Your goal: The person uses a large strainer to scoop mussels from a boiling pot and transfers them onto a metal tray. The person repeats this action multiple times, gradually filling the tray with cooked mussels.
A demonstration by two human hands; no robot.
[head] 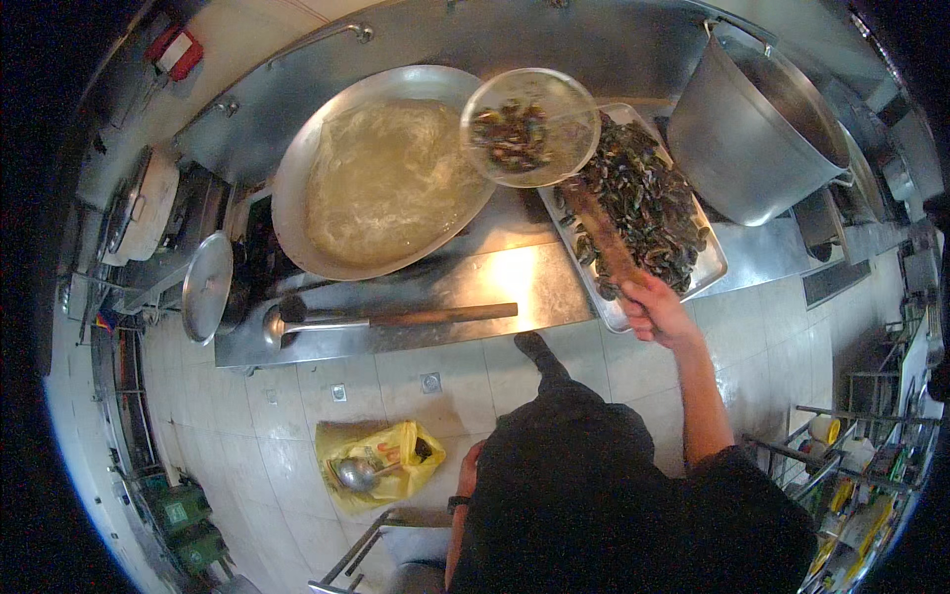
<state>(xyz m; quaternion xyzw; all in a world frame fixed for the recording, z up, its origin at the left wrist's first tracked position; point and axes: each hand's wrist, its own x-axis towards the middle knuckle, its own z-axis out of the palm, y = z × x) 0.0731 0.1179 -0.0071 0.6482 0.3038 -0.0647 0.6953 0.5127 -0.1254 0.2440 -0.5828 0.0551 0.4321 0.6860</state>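
My right hand [653, 308] grips the wooden handle [607, 234] of a round skimmer [575, 145], slightly blurred, holding several dark mussels [512, 137]. The skimmer hangs between a wide metal pan [291, 193] and a metal tray [714, 260]. Pale, cloudy, swirling liquid [393, 185] fills much of the pan. Dark mussels [649, 193] are heaped on the tray, with a few loose ones along its left side. My left hand [467, 469] is low beside my body, wearing a dark wristband; its fingers are partly hidden by my dark clothing.
A tall metal pot [742, 141] stands right of the tray. A long-handled ladle [445, 313] lies along the steel counter's front edge [549, 323]. On the tiled floor, a yellow plastic bag [408, 482] lies with another ladle [358, 475]. A round lid [208, 286] is at left.
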